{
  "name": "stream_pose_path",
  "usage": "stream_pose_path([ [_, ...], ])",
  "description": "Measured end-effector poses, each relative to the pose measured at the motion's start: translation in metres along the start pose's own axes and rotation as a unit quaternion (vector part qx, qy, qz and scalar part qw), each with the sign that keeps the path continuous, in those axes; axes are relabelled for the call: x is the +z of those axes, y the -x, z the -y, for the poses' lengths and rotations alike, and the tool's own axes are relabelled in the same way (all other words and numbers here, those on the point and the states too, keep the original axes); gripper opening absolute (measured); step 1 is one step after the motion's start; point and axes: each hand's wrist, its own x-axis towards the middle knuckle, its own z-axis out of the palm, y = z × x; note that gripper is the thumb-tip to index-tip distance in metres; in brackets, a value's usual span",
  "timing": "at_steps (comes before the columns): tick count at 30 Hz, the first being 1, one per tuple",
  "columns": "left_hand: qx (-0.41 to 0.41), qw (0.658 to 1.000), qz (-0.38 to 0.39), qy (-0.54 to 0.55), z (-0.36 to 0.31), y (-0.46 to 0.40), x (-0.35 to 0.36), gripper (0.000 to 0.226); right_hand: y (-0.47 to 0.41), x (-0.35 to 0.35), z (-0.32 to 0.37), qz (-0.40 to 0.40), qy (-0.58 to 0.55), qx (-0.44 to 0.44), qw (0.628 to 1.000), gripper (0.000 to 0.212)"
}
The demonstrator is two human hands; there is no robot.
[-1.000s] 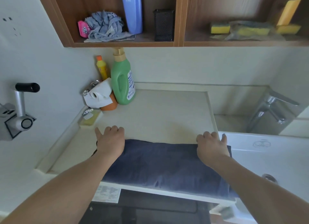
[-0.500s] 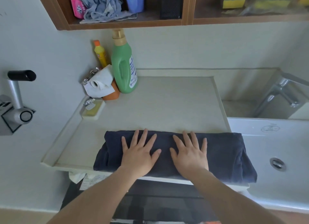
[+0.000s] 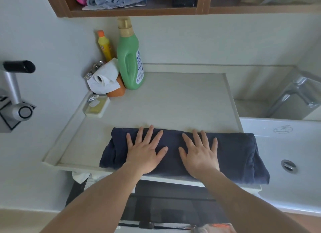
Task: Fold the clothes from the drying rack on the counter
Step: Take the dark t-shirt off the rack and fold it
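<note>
A dark navy garment (image 3: 239, 154) lies folded into a long band along the front edge of the pale counter (image 3: 173, 104). Its right end hangs slightly over the white sink. My left hand (image 3: 145, 151) lies flat on the left half of the fabric, fingers spread and straight. My right hand (image 3: 199, 152) presses flat on the middle, fingers spread too. Neither hand grips the cloth. No drying rack is in view.
A green detergent bottle (image 3: 130, 59), a yellow bottle (image 3: 104, 45), a paper roll (image 3: 104, 76) and a soap dish (image 3: 95, 106) crowd the counter's back left corner. The sink (image 3: 286, 145) and tap (image 3: 295, 92) are at right. A wooden shelf (image 3: 139, 10) hangs overhead.
One second ago my hands held the garment's two far ends; they have since moved inward and now lie flat, fingers spread, on its middle. The fold is narrower.
</note>
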Motion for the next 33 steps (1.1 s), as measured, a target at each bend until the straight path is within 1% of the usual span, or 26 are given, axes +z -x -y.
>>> stream_pose_path([
  [5, -0.003, 0.999, 0.034, -0.01, 0.0, -0.001, -0.002, 0.071, 0.004, -0.007, -0.018, -0.008, 0.009, -0.003, 1.0, 0.064],
  [8, -0.005, 0.998, 0.06, -0.017, 0.0, -0.002, -0.005, 0.071, 0.01, -0.015, -0.054, -0.027, 0.023, 0.022, 0.999, 0.066],
  [10, -0.023, 0.997, 0.076, -0.02, -0.009, -0.006, -0.013, 0.07, 0.014, -0.024, -0.084, -0.028, 0.033, 0.052, 0.998, 0.066],
  [12, -0.046, 0.997, 0.06, -0.023, -0.033, -0.009, -0.024, 0.073, 0.017, -0.029, -0.109, -0.016, 0.038, 0.09, 0.995, 0.066],
  [13, -0.043, 0.998, 0.044, -0.018, -0.051, -0.01, -0.028, 0.074, 0.019, -0.03, -0.117, -0.008, 0.034, 0.105, 0.994, 0.066],
  [14, -0.024, 0.999, 0.031, -0.005, -0.071, -0.011, -0.031, 0.075, 0.02, -0.03, -0.123, -0.002, 0.024, 0.115, 0.993, 0.067],
  [16, 0.056, 0.998, 0.025, 0.015, -0.114, -0.011, -0.033, 0.072, 0.022, -0.027, -0.125, 0.0, -0.001, 0.12, 0.993, 0.069],
  [18, 0.124, 0.991, 0.04, 0.016, -0.149, -0.011, -0.027, 0.067, 0.021, -0.024, -0.125, -0.002, -0.024, 0.12, 0.992, 0.068],
  [19, 0.138, 0.989, 0.052, 0.012, -0.161, -0.011, -0.022, 0.066, 0.021, -0.024, -0.125, -0.003, -0.033, 0.121, 0.992, 0.068],
  [21, 0.135, 0.988, 0.069, -0.004, -0.174, -0.013, -0.009, 0.067, 0.021, -0.022, -0.127, -0.007, -0.047, 0.121, 0.991, 0.066],
  [24, 0.119, 0.991, 0.051, -0.027, -0.175, -0.016, 0.004, 0.069, 0.02, -0.022, -0.128, -0.013, -0.072, 0.116, 0.991, 0.065],
  [27, 0.118, 0.991, 0.053, -0.029, -0.179, -0.019, 0.006, 0.069, 0.019, -0.022, -0.133, -0.019, -0.093, 0.113, 0.989, 0.065],
  [30, 0.117, 0.991, 0.057, -0.03, -0.18, -0.018, 0.006, 0.07, 0.023, -0.022, -0.135, -0.048, -0.126, 0.113, 0.984, 0.062],
  [32, 0.118, 0.99, 0.079, -0.024, -0.18, -0.02, 0.003, 0.07, 0.026, -0.024, -0.135, -0.081, -0.161, 0.133, 0.975, 0.064],
  [33, 0.121, 0.987, 0.101, -0.02, -0.179, -0.022, -0.001, 0.071, 0.028, -0.026, -0.136, -0.086, -0.176, 0.158, 0.968, 0.07],
])
